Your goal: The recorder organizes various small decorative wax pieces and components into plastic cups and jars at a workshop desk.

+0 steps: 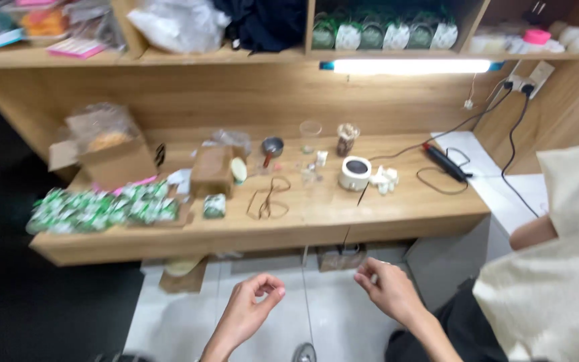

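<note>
a long wooden workbench [383,218] under cluttered shelves, my two hands low in front of it.

my left hand [248,312] hangs over the pale floor with thumb and fingertips pinched together; i cannot tell what they grip. my right hand [389,289] is loosely curled, fingers near one another, apparently empty. on the bench sit a round white tub with a dark top [354,172], a loop of brown cord [269,198], a brown cardboard box [111,155] and green-and-white wrapped packets [98,209], well apart from both hands.

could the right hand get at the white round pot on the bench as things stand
Probably yes. The right hand is held low before the bench, and the white round pot stands in the open with nothing in between.
</note>
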